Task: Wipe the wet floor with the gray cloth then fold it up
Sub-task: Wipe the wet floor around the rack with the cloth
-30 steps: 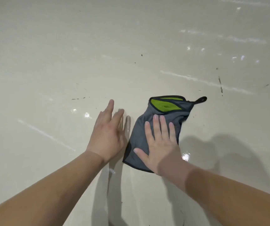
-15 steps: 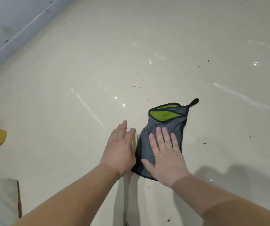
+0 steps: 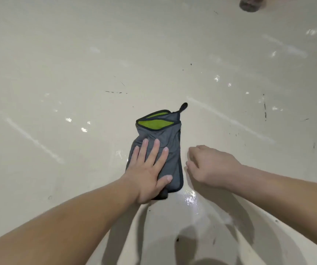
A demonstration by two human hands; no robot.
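Note:
The gray cloth (image 3: 170,142) lies folded into a narrow strip on the pale floor (image 3: 77,73). Its green inner side and a black hanging loop show at the far end. My left hand (image 3: 148,173) lies flat on the cloth's near left part with its fingers straight and spread, pressing it down. My right hand (image 3: 209,165) is just to the right of the cloth, off the fabric. Its fingers are loosely curled downward and hold nothing. A shiny wet patch (image 3: 190,197) glistens on the floor below the cloth's near right corner.
The floor carries white scuff streaks, small dark specks and scattered bright glints. A dark round object (image 3: 249,3) is cut off by the top right edge. My shadow falls across the floor near the bottom.
The hands swapped roles: my right hand came off the cloth to its right and curled, and my left hand moved from the floor onto the cloth. The view swung, hiding the yellow object at the left.

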